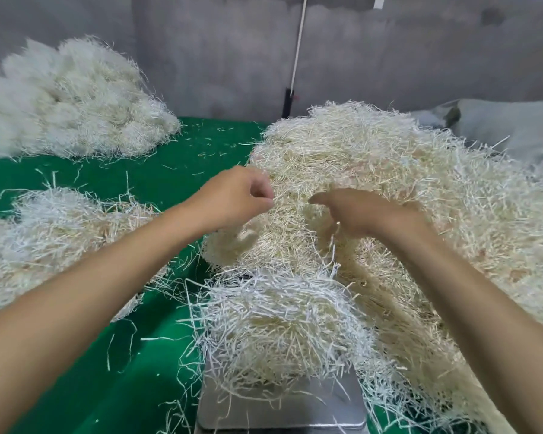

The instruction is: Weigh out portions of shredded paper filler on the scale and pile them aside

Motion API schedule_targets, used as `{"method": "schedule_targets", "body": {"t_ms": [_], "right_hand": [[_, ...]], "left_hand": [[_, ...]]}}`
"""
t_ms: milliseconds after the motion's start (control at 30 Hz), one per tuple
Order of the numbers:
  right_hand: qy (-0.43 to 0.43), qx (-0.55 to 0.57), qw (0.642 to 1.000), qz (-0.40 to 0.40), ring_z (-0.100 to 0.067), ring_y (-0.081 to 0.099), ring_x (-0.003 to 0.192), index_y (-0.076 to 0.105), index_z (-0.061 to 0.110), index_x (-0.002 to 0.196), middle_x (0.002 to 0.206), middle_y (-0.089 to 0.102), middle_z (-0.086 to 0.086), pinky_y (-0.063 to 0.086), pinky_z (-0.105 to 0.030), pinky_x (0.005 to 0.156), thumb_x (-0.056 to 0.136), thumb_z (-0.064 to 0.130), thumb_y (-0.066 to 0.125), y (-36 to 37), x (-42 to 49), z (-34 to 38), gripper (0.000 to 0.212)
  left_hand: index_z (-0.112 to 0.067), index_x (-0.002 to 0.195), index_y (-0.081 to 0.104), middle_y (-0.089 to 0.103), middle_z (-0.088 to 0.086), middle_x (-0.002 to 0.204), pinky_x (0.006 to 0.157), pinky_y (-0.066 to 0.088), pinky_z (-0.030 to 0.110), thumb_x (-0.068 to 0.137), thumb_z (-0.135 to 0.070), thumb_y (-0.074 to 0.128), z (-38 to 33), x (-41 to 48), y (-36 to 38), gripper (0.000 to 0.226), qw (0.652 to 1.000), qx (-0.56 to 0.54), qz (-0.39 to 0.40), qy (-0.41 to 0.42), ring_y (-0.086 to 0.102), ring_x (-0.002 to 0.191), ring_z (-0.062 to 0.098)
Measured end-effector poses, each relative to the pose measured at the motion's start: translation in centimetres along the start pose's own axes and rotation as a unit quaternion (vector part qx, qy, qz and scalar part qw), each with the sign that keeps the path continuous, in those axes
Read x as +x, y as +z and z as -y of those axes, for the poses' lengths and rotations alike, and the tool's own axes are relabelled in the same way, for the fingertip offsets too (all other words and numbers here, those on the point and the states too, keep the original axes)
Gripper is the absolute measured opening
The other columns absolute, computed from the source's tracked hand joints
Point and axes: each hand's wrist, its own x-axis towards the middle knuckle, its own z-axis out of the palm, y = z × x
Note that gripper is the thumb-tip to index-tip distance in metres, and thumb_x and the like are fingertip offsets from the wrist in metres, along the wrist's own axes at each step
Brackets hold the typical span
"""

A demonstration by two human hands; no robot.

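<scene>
Nearest, the metal scale (pixel 281 408) carries 1 portion of shredded paper (pixel 282 327) on its tray. Beyond it, both hands meet the main heap (pixel 420 189) on the right. The left hand (pixel 235 198) curls its fingers, pinching strands at the heap's edge. The right hand (pixel 367 214) spreads its thumb, but its fingers are buried, so their grip cannot be told. On the green table (pixel 157 170), 2 more lie left: a near pile (pixel 54 233) and a far pile (pixel 69 101).

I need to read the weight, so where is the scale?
Head view, bottom centre: the scale sits on the green table under a portion of shredded paper, with the big heap to its right.
</scene>
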Motion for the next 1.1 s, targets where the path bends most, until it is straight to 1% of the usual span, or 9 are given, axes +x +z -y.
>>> {"method": "schedule_targets", "body": {"t_ms": [133,333,400,500,633,733,867,967,1100], "right_hand": [[0.000,-0.058,0.997,-0.058,-0.015,0.069,0.079,0.072,0.015,0.100,0.093,0.073,0.001,0.059,-0.027,0.067,0.092,0.013,0.062,1.8,2.1,0.0,0.013],[-0.084,0.126,0.970,-0.192,-0.010,0.060,0.060,0.071,0.019,0.079,0.070,0.066,0.007,0.051,-0.028,0.059,0.095,0.027,0.063,-1.6,1.4,2.8,0.020],[-0.132,0.197,0.949,-0.208,-0.001,0.048,0.049,0.067,0.024,0.070,0.058,0.060,0.012,0.041,-0.021,0.051,0.095,0.022,0.062,-3.8,0.5,4.9,0.026],[-0.183,0.289,0.915,-0.211,0.003,0.048,0.055,0.072,0.018,0.076,0.063,0.062,0.013,0.038,-0.023,0.053,0.096,0.014,0.059,-6.9,-0.7,7.8,0.024],[-0.237,0.422,0.851,-0.205,-0.016,0.063,0.060,0.072,0.004,0.090,0.071,0.069,-0.007,0.052,-0.032,0.058,0.094,0.008,0.064,-9.4,-2.0,8.6,0.010],[-0.209,0.449,0.836,-0.236,-0.005,0.068,0.086,0.071,0.015,0.110,0.095,0.072,0.005,0.054,-0.019,0.079,0.092,0.001,0.061,-9.3,-2.0,6.3,0.025],[-0.092,0.264,0.950,-0.137,0.008,0.053,0.114,0.054,0.035,0.134,0.133,0.056,0.018,0.044,-0.020,0.098,0.094,0.016,0.059,-4.8,-0.5,3.2,0.044],[-0.070,0.117,0.991,-0.019,-0.007,0.041,0.131,0.047,0.032,0.141,0.147,0.046,0.010,0.027,-0.038,0.116,0.095,0.028,0.061,0.2,1.5,2.0,0.048],[-0.087,0.032,0.992,-0.083,-0.001,0.054,0.074,0.065,0.025,0.088,0.081,0.064,0.012,0.046,-0.039,0.101,0.097,0.025,0.058,3.8,3.0,-0.3,0.012]], "left_hand": [[-0.028,0.092,0.068,0.067,-0.017,0.089,0.071,0.046,0.021,0.090,-0.031,0.069,0.9,0.6,1.1,0.003,0.999,0.002,0.039,-0.003,0.061,0.077,-0.004],[-0.030,0.152,0.027,0.039,-0.009,0.151,0.103,0.036,0.027,0.083,-0.054,0.069,0.8,0.7,1.0,0.084,0.999,-0.013,0.027,0.022,0.043,0.129,0.007],[-0.028,0.154,0.015,0.029,-0.006,0.157,0.117,0.028,0.034,0.086,-0.047,0.067,-0.3,0.8,0.6,0.088,0.994,-0.073,0.039,0.074,0.030,0.141,0.007],[-0.018,0.141,0.035,0.052,-0.003,0.137,0.112,0.039,0.037,0.098,-0.017,0.055,-1.8,0.9,-1.0,0.047,0.964,-0.225,-0.008,0.141,0.047,0.132,0.009],[-0.009,0.110,0.062,0.074,-0.002,0.094,0.093,0.054,0.026,0.105,-0.017,0.044,-2.3,0.4,-2.4,0.020,0.935,-0.345,-0.015,0.079,0.070,0.096,0.009],[-0.014,0.086,0.051,0.046,-0.007,0.053,0.062,0.052,0.027,0.107,-0.030,0.034,-1.9,0.6,-3.3,0.032,0.922,-0.385,-0.024,0.023,0.049,0.049,0.009],[-0.017,0.086,0.057,0.054,-0.009,0.064,0.042,0.037,0.022,0.106,-0.035,0.028,0.7,1.4,-3.9,0.039,0.997,-0.026,-0.053,-0.040,0.040,0.044,0.006],[-0.015,0.090,0.061,0.062,-0.003,0.075,0.061,0.054,0.024,0.105,-0.046,0.027,2.7,0.4,-2.8,0.048,0.970,0.232,0.068,-0.013,0.059,0.061,0.010],[-0.020,0.061,0.052,0.044,-0.009,0.052,0.043,0.041,0.018,0.091,-0.069,0.041,4.3,-0.5,-2.1,0.059,0.924,0.360,0.131,-0.012,0.041,0.042,0.006]]}}
